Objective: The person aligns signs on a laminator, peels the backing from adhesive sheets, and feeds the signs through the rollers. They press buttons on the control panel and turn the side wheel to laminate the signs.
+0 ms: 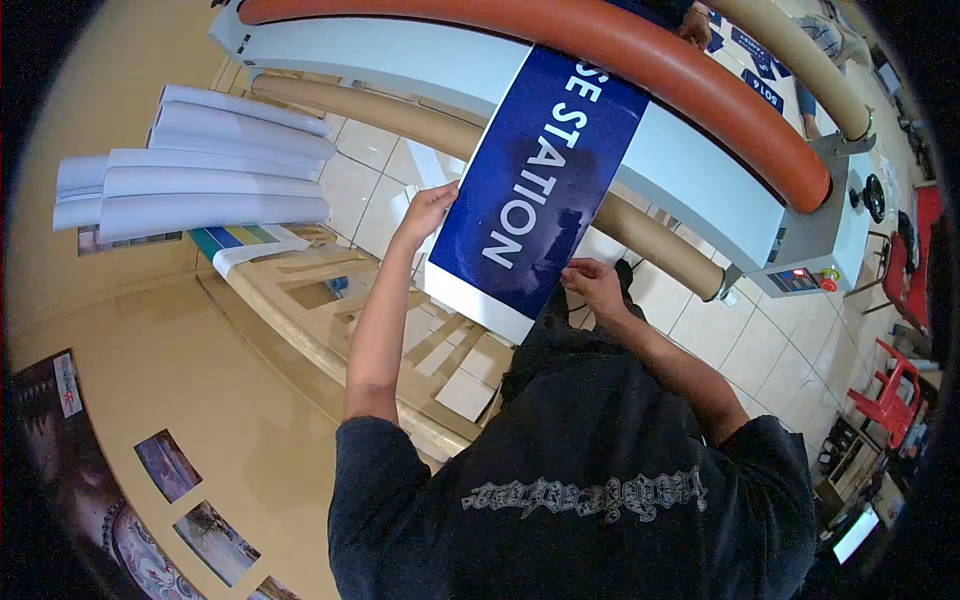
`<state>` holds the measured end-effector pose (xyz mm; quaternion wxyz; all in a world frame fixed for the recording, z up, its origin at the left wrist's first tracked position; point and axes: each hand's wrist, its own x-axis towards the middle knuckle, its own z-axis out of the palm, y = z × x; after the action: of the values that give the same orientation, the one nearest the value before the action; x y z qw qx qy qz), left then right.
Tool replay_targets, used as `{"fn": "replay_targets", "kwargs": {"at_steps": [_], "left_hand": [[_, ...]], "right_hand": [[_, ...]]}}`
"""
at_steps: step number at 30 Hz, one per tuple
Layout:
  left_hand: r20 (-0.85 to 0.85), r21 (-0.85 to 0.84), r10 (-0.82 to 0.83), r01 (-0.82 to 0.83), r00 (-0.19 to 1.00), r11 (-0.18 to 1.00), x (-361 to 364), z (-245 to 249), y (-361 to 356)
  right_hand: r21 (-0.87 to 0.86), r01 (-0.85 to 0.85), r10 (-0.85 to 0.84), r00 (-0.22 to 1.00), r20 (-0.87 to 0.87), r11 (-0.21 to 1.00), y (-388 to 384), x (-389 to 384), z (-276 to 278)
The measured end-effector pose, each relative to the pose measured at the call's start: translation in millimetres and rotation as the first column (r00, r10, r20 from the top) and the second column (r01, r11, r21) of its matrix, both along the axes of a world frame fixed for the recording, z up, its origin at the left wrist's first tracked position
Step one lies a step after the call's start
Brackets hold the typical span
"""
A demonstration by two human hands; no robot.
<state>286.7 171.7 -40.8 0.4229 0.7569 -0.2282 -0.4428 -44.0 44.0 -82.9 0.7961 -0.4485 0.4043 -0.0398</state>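
Observation:
A dark blue printed sign sheet (535, 190) with white letters reading "SE STATION" hangs out from under the orange-red roller (600, 50) of a laminating machine (690, 180). Its near end has a white margin. My left hand (430, 214) grips the sheet's left edge, thumb on top and the other fingers partly hidden. Lower on the opposite edge, my right hand (595, 284) pinches the sheet between closed fingers. Glossy reflections show on the blue surface. The sheet slopes down toward my body.
White paper rolls (210, 165) lie on a wooden slatted bench (300, 300) at left. Cardboard tubes (660, 245) span the machine, which has a control panel (795, 280) at right. Behind the roller shows another person's hand (694, 25). Red chairs (890, 385) stand far right.

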Motion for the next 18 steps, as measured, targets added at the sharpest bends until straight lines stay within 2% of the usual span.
{"fn": "replay_targets", "kwargs": {"at_steps": [8, 10, 18], "left_hand": [[0.054, 0.063, -0.027, 0.023, 0.998, 0.998, -2.7, 3.0, 3.2], [0.02, 0.019, -0.006, 0.006, 1.0, 1.0, -1.3, -2.1, 3.4], [-0.038, 0.021, 0.064, -0.063, 0.997, 0.998, -8.9, 8.7, 3.2]], "right_hand": [[-0.028, -0.031, 0.031, 1.0, -0.001, 0.999, 2.3, -1.4, 2.0], [-0.031, -0.034, 0.034, 0.999, -0.011, 0.999, 2.7, -1.0, 2.7], [-0.033, -0.034, 0.034, 0.999, -0.002, 0.999, 6.0, -3.2, 1.0]]}}
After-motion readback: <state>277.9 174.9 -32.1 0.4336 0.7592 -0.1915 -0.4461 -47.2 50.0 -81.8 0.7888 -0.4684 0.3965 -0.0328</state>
